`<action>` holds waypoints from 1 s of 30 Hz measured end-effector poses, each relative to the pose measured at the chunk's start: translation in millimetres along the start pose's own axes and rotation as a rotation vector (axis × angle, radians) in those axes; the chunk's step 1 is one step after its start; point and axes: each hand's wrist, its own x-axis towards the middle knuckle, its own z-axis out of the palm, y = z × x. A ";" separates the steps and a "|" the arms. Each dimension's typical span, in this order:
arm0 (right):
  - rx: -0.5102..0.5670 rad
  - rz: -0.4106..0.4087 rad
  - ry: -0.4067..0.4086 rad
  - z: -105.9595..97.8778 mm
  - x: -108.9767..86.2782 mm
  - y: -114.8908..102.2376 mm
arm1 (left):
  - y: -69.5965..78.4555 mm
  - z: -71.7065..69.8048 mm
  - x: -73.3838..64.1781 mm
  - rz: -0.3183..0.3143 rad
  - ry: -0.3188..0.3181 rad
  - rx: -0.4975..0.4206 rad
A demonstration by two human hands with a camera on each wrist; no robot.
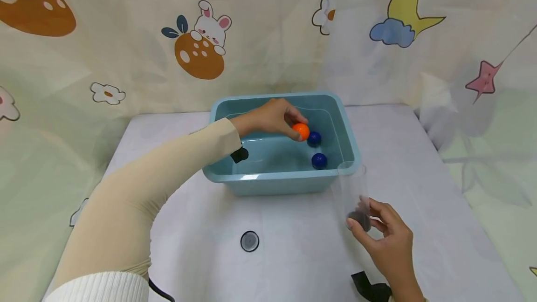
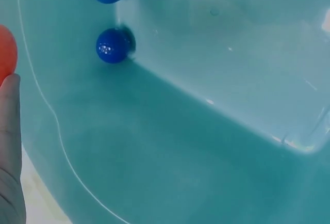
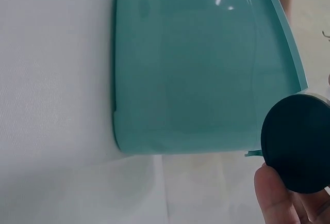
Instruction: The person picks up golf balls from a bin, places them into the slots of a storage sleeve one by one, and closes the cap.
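An orange ball (image 1: pixel 300 132) is pinched between the thumb and fingers of my left hand (image 1: pixel 274 118), over the right half of a light blue plastic tub (image 1: pixel 277 183). Two dark blue balls (image 1: pixel 319 161) lie in the tub at its right end; the left wrist view shows both blue balls (image 2: pixel 113 45) against the wall. My right hand (image 1: pixel 388 241) grips a clear tube (image 1: pixel 352 185) near its dark base (image 3: pixel 296 144). The tube leans slightly, its open top by the tub's front right corner. No ball shows inside the tube.
A round clear lid with a black rim (image 1: pixel 249 241) lies on the white-covered table (image 1: pixel 289 255) in front of the tub. Behind the table hangs a patterned cloth (image 1: pixel 268 36). A black cable (image 1: pixel 161 290) runs near the left sleeve.
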 end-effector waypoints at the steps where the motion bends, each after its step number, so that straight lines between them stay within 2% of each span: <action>1: -0.002 0.002 0.000 -0.4 -0.3 0.0 | 0.4 0.9 -1.5 0.003 0.002 0.001; 7: -0.026 0.005 -0.015 -1.1 0.5 -0.8 | 3.4 3.9 -9.5 0.027 0.022 -0.005; 14: -0.033 -0.019 -0.015 -1.6 4.5 -1.0 | 19.9 1.1 -17.4 0.069 0.039 -0.005; 24: -0.037 -0.032 -0.023 -2.2 8.4 -1.6 | 33.4 1.4 -25.3 0.066 0.034 -0.037; 30: -0.071 -0.034 -0.030 -3.3 10.7 -2.7 | 39.3 3.1 -29.0 0.099 0.032 -0.057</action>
